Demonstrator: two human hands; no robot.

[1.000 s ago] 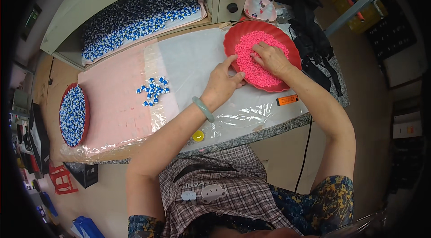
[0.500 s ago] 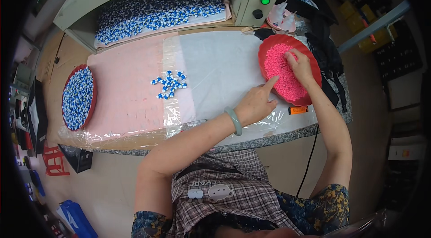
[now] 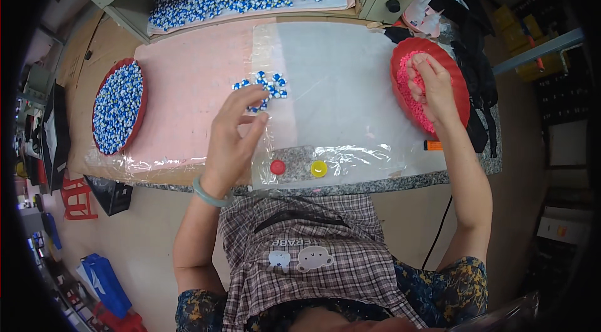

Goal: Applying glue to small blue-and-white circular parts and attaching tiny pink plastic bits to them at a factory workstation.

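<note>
From where I stand, the person's left hand [image 3: 226, 134] is raised with thumb and fingers spread apart, nothing gripped between them. Its fingertips reach over the near edge of a loose cluster of blue-and-white pieces [image 3: 274, 84] on the bench [image 3: 350, 81]; whether they touch, I can't tell. The right hand [image 3: 436, 89], well apart from it, is over a fluted red bowl [image 3: 462, 91], fingers curled in among the pink pieces [image 3: 407, 94], which show mostly on its left; whether it has gathered any is hidden from me. A second bowl [image 3: 145, 97], heaped with blue-and-white pieces, sits beyond the left hand's outer side. Between the hands, closer to the person, lie a red cap [image 3: 278, 167] and a yellow cap [image 3: 318, 169].
</note>
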